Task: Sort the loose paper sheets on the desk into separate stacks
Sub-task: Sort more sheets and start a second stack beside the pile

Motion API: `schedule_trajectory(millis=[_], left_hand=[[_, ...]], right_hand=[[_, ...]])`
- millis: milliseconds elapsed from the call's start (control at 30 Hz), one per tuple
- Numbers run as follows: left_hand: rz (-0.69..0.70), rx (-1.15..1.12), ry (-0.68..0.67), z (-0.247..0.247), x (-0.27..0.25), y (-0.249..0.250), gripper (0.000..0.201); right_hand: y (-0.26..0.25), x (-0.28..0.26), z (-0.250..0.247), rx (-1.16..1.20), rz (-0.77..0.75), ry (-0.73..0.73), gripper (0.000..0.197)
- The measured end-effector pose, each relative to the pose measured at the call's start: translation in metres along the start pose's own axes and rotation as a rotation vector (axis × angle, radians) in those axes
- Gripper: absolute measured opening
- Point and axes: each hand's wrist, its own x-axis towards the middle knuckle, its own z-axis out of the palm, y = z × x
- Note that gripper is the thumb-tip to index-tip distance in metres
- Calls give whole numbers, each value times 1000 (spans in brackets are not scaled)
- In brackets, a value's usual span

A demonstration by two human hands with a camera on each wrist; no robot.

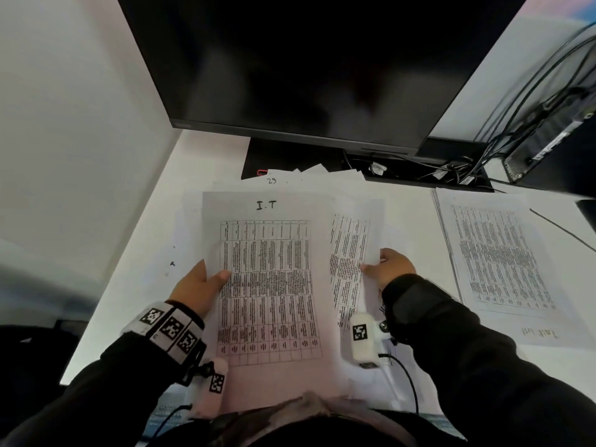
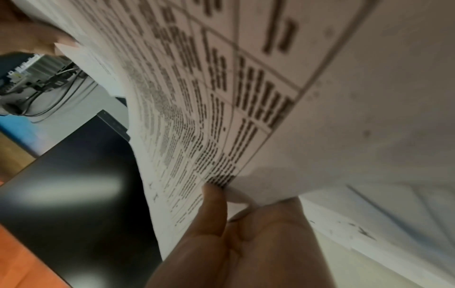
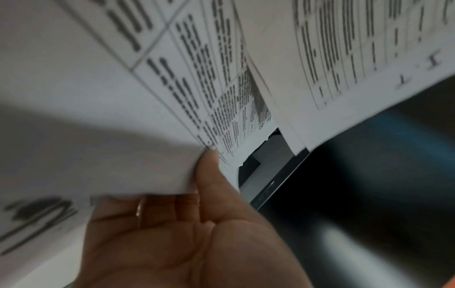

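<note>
Head view: left hand [image 1: 196, 287] pinches "I.T" sheet [image 1: 267, 285] at left edge; right hand [image 1: 392, 269] pinches second table sheet [image 1: 350, 253], both above loose pile [image 1: 309, 175]; sorted stack [image 1: 503, 256] far right.
Left wrist view: thumb [image 2: 214, 206] on print.
Right wrist view: sheets overlap. Risk: thin pinch drags extra sheet, mixing stacks.

A white desk [image 1: 200, 162] stands against a pale partition wall [image 1: 80, 108], with a large dark monitor [image 1: 306, 66] at its back and a tangle of black cables [image 1: 467, 166] beside a small computer box [image 1: 548, 146].
</note>
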Motion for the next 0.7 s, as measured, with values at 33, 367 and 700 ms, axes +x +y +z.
schedule_trajectory(millis=[33, 367, 700], left_hand=[[-9, -6, -17, 1, 0, 2, 34], [1, -20, -28, 2, 0, 13, 68], [17, 199, -207, 18, -4, 21, 95]], right_hand=[[0, -2, 1, -6, -38, 20, 31], [-3, -21, 5, 387, -228, -108, 22], [4, -6, 18, 214, -157, -37, 23]])
